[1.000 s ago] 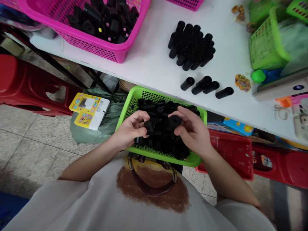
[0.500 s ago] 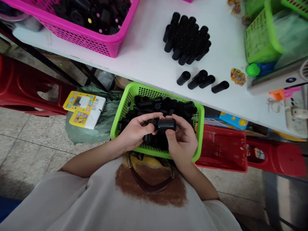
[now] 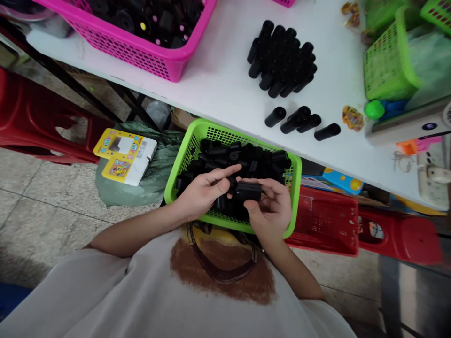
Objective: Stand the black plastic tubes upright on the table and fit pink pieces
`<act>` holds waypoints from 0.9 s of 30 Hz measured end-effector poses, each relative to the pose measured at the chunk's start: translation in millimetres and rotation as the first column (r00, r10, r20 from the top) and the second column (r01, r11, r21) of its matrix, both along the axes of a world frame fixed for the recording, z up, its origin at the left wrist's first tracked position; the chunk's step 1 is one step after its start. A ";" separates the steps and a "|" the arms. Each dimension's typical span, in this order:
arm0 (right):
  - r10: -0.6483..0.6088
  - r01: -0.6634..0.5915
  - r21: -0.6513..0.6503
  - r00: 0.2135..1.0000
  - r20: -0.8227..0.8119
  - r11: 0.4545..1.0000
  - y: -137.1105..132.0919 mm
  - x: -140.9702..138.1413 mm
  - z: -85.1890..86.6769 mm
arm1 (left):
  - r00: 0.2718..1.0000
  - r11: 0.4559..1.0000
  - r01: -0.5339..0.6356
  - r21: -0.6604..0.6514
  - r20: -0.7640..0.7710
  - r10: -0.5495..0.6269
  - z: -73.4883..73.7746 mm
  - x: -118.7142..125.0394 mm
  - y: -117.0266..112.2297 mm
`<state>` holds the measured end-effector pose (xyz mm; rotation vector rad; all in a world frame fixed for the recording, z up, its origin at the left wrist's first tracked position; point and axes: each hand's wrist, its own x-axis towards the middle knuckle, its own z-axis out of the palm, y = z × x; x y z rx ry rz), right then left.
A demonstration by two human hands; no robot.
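Holding black cylinder (image 3: 248,191), green basket (image 3: 298,183) beneath, tubes (image 3: 282,63) on table (image 3: 225,94).

the cylinder (image 3: 248,191) is black, the near basket (image 3: 295,197) green (the table (image 3: 225,89) white).

This looks like a workshop: a white table (image 3: 225,89) holds grouped black tubes (image 3: 282,61) and a pink parts basket (image 3: 172,60).
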<state>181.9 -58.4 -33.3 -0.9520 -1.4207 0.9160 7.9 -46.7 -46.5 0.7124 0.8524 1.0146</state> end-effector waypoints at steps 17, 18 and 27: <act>0.047 -0.041 -0.024 0.924 0.381 0.999 5.0 11.9 -8.1 | 0.871 0.880 0.223 0.418 -0.492 0.013 -3.5 -14.7 4.1; 0.072 -0.060 -0.046 0.930 0.361 0.997 5.4 11.4 -9.9 | 0.852 0.855 0.269 0.444 -0.523 0.003 -2.8 -15.2 4.1; -0.057 -0.009 0.094 0.737 0.674 0.995 36.6 46.7 8.4 | 0.868 0.911 0.095 0.402 -0.482 0.122 6.4 -36.6 11.3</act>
